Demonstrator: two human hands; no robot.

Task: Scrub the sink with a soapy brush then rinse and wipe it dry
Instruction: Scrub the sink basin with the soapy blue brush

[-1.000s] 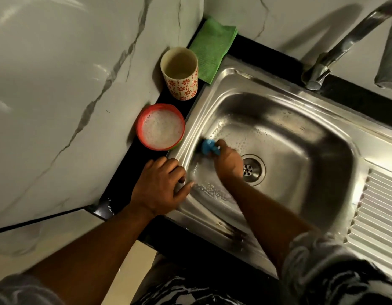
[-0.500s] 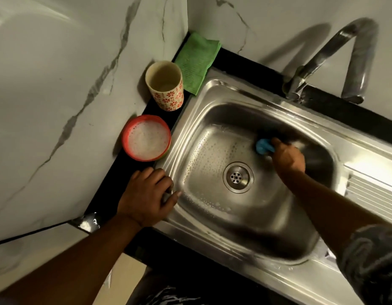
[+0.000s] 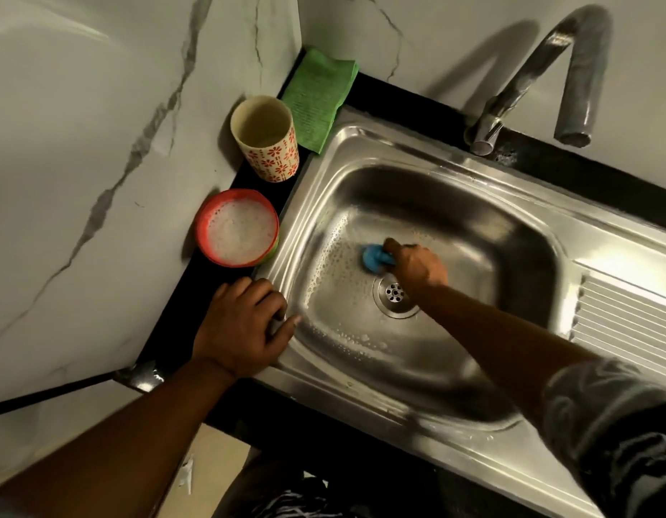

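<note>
Right hand grips small blue brush on stainless steel sink floor, left hand rests loosely on near-left rim; best to overlap firm strokes toward the sudless right side.

The sink's right half lies open. The tap seems to overhang its back rim; cup and bowl crowd the left desk.

My brush is blue, the sink silver, bowl red, cup cream with red flowers, cloth green.
</note>
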